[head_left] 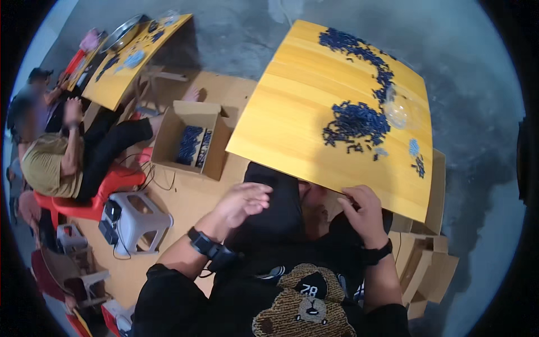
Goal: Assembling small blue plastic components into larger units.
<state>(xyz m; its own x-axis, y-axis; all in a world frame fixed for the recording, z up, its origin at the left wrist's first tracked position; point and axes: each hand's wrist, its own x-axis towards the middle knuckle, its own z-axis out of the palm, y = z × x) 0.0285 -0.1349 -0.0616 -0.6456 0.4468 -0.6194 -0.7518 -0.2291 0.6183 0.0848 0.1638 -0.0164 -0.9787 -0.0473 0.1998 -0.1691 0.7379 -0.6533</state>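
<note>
My left hand [243, 203] hangs above my lap, left of the yellow table's near edge. Its fingers are loosely bent and a little apart, with nothing visible in them. At the near edge of the yellow table [292, 101] is my right hand [364, 209], thumb and forefinger apart; I see nothing between them. Farther in on the tabletop lies a pile of small dark blue pieces [356, 122], their exact kind too small to make out. A longer band of similar pieces [351, 45] runs from the far edge toward a clear plastic bowl [400, 106].
Light blue bits [414, 147] lie near the table's right side. A cardboard box [216, 149] with dark pieces stands on the floor at left, more cardboard [435, 269] at right. Farther left are a grey stool [135, 219], a seated person [53, 163] and another yellow table [126, 70].
</note>
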